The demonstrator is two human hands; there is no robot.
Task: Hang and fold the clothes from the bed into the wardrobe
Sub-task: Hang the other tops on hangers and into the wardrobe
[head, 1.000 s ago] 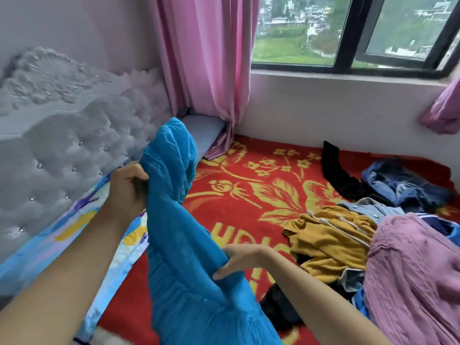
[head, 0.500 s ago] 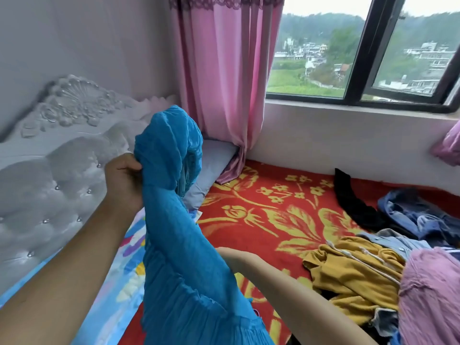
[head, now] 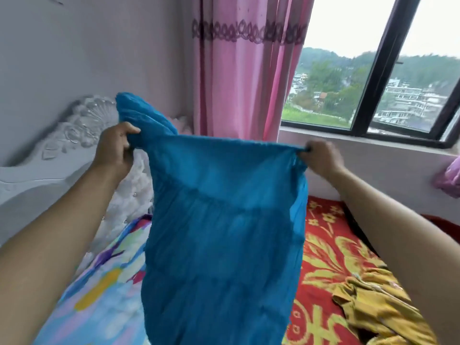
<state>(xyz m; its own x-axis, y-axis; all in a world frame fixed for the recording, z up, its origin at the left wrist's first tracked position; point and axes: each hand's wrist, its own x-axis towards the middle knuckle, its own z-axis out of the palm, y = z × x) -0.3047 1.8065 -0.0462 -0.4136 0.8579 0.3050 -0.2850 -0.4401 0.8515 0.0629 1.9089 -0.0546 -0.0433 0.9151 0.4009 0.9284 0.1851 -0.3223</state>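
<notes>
bright blue tiered garment (head: pixel 224 232), crinkly fabric, held up over the bed (head: pixel 321 247), top edge pulled taut between left hand (head: pixel 114 150) and right hand (head: pixel 321 158), rest hanging straight down, mustard yellow garment (head: pixel 373 307) crumpled on the bed, lower right

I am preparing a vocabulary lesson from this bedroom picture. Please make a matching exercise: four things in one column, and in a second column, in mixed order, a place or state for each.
Things
1. blue garment
2. yellow garment
3. curtain
4. headboard

Places or states
a. hangs beside the window
b. lies crumpled on the red blanket
c. held up, spread between the left hand and the right hand
d. white and carved, at the left of the picture

Pairs: 1-c, 2-b, 3-a, 4-d
</notes>
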